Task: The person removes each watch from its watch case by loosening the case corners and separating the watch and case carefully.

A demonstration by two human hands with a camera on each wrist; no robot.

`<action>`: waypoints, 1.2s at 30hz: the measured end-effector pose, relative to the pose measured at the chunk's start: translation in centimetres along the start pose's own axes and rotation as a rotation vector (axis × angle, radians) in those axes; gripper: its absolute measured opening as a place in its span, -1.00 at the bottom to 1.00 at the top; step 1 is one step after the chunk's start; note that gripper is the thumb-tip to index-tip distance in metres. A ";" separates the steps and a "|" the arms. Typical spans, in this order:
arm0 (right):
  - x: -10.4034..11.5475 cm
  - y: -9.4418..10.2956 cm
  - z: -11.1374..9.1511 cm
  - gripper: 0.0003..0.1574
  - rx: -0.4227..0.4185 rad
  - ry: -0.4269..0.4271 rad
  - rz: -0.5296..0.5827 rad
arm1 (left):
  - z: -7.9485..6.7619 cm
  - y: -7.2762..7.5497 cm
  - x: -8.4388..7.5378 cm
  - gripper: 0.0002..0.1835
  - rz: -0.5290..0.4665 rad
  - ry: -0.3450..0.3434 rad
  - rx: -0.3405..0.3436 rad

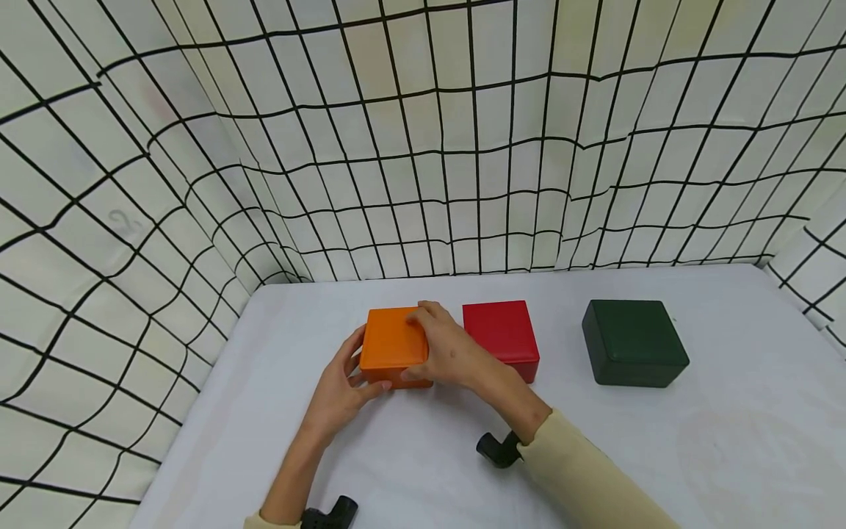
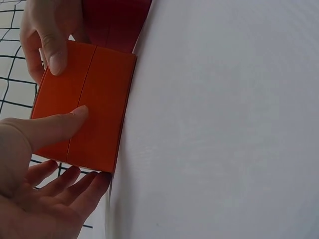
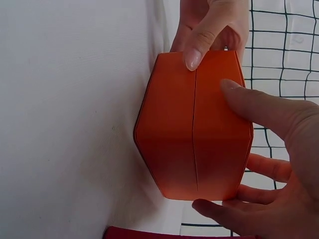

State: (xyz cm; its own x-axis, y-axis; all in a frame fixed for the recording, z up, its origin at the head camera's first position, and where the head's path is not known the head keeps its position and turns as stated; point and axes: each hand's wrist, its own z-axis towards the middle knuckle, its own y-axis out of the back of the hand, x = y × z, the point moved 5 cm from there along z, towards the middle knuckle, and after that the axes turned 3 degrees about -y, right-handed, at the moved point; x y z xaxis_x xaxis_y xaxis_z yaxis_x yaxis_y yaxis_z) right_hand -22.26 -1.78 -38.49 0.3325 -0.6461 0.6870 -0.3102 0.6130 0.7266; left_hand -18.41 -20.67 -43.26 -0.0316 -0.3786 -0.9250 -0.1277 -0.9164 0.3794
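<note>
An orange box [image 1: 394, 339] with a seam round its side sits on the white table between both hands. My left hand [image 1: 338, 393] grips its left side, the thumb on the front face and the fingers along the side. From the right, my right hand [image 1: 446, 349] holds it too, with its thumb on the front face and fingers at the right side and upper edge. In the right wrist view the orange box [image 3: 194, 124] looks closed along its seam. Just right of the right hand stands a red box [image 1: 501, 334], partly behind the wrist.
A dark green box [image 1: 634, 342] stands farther right on the white table [image 1: 727, 455]. Behind and to the left rises white sheeting with a black grid net [image 1: 443, 147]. Each wrist bears a black camera mount [image 1: 499, 450].
</note>
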 end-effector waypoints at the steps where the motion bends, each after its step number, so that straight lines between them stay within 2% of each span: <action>1: 0.0 0.0 0.0 0.01 0.000 -0.001 -0.006 | 0.0 0.0 0.0 0.10 0.005 0.003 -0.004; 15: 0.1 0.6 0.3 -0.06 -0.032 0.045 -0.053 | 0.1 0.3 0.4 0.13 0.024 0.003 -0.071; 28: -0.2 0.7 0.3 -0.09 -0.028 0.036 -0.049 | 0.1 0.2 0.3 0.11 -0.035 0.002 -0.055; 36: -0.2 0.9 0.7 -0.06 -0.013 0.039 -0.059 | 0.1 0.1 0.3 0.13 -0.040 0.026 -0.083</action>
State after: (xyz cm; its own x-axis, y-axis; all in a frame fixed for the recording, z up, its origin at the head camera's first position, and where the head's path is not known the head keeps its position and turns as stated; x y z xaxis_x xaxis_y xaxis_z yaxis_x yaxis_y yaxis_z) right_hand -23.29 -1.40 -37.97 0.3840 -0.6635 0.6421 -0.2773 0.5804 0.7656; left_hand -18.59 -20.90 -43.48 -0.0018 -0.3440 -0.9390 -0.0459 -0.9380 0.3437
